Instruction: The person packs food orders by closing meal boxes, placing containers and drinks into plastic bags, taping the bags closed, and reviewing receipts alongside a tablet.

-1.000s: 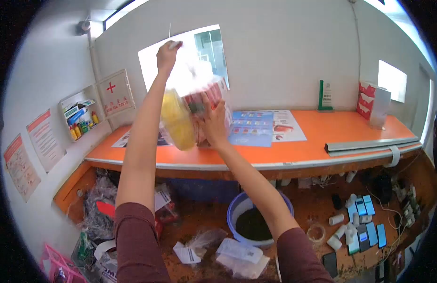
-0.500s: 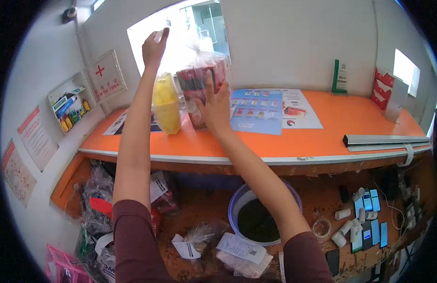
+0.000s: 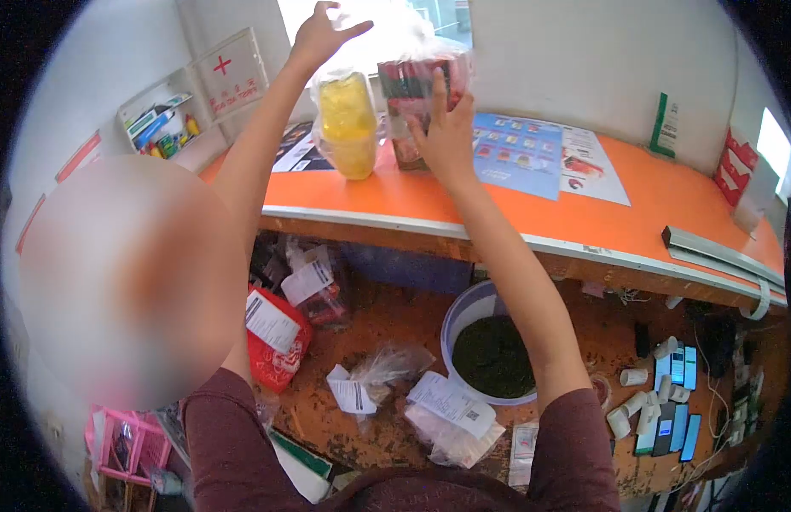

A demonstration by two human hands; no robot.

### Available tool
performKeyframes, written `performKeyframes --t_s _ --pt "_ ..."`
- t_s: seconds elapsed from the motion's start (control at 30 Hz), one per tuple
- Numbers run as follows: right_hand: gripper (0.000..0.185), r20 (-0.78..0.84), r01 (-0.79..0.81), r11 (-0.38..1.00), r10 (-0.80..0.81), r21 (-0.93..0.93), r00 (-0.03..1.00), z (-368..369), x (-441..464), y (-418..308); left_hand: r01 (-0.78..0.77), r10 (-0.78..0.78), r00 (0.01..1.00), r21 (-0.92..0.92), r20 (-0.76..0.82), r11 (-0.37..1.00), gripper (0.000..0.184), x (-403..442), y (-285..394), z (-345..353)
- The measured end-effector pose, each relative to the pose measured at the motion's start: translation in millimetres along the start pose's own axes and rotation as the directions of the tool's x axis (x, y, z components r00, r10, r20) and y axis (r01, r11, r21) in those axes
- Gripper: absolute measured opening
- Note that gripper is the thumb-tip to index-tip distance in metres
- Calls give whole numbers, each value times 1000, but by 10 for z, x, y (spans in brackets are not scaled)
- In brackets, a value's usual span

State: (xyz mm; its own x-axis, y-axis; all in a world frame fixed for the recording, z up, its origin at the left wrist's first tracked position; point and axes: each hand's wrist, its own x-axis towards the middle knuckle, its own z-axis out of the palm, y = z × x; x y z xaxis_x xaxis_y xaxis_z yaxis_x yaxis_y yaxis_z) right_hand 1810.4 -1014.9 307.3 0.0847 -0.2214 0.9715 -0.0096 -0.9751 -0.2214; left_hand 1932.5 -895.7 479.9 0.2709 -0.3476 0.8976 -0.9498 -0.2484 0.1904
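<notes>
My left hand (image 3: 327,36) is raised in front of the bright window opening, its thumb and fingers apart and nothing visible between them. Below it, a clear plastic bag with yellow contents (image 3: 347,124) stands upright on the orange counter. Beside that, a red and dark box (image 3: 405,111) stands inside a clear plastic bag (image 3: 417,47) whose top bunches upward. My right hand (image 3: 448,132) rests against the box's right front with its fingers spread.
Printed sheets (image 3: 519,158) lie on the orange counter (image 3: 489,206). On the wooden shelf below are a tub of dark green material (image 3: 493,354), labelled packages (image 3: 453,410), a red bag (image 3: 276,341) and several phones (image 3: 666,427). A blurred patch covers the left side.
My left hand has gone from a pinch at the bag's top to spread fingers. The right hand stays on the box. The view has shifted, and a blurred patch has appeared at left.
</notes>
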Motion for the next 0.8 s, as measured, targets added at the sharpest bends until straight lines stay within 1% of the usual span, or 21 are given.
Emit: performKeyframes --t_s 0.03,0.13,0.17,0.23,0.27,0.3,0.33,0.4,0.43,0.47,0.53,0.63,0.7,0.73,0.77,0.8 --pt "82 -10 12 1000 -12 -3 1000 -9 -4 -4 -2 2 1000 10 22 1000 64 -36 19 -36" --pt "82 -11 13 1000 -13 -28 1000 -34 -22 -39 -138 139 990 47 -19 989 63 -131 -82 -30" --pt "81 12 -13 999 14 -44 1000 -43 -30 -48 -145 148 988 59 -45 988 63 -160 -103 -14" --pt "78 62 -70 994 75 -79 995 -81 -70 -103 -136 156 974 125 -166 983 62 -298 50 -16" --pt "77 24 -50 999 50 -8 998 -93 -82 -136 -128 161 962 157 -221 979 61 -389 138 -6" --pt "75 -15 -28 998 29 61 999 -141 -64 -201 -175 207 945 145 -253 974 54 -469 215 -1" --pt "73 -60 -3 992 11 127 998 -184 -41 -272 -179 203 947 115 -250 977 52 -522 287 -11" --pt "67 -37 91 971 -84 221 996 -316 -221 -546 -184 191 949 50 -253 982 48 -628 408 -23" --pt "64 -25 136 955 -134 264 991 -380 -356 -707 -134 156 957 106 -245 985 38 -719 449 8" --pt "62 10 110 946 -119 305 993 -387 -479 -875 -9 12 989 17 -149 1000 59 -826 432 26" --pt "56 71 58 926 -91 374 993 -347 -654 -1130 -49 45 980 -17 -196 999 46 -1039 423 161" --pt "60 104 -160 946 136 283 985 -138 -732 -1149 -7 -1 997 -96 -83 995 50 -1244 379 247" --pt "45 99 -105 994 102 26 990 -192 -708 -1128 -84 81 995 -41 -55 996 52 -1276 255 393" --pt "36 153 -290 950 271 115 950 -205 -688 -1099 -67 65 996 -48 -55 997 46 -1333 222 355" --pt "35 235 -460 866 414 197 879 -155 -622 -1009 -59 48 993 -107 -109 992 42 -1486 339 238" --pt "35 266 -481 855 426 195 865 -109 -604 -929 -90 61 981 -148 -186 985 39 -1686 524 49"
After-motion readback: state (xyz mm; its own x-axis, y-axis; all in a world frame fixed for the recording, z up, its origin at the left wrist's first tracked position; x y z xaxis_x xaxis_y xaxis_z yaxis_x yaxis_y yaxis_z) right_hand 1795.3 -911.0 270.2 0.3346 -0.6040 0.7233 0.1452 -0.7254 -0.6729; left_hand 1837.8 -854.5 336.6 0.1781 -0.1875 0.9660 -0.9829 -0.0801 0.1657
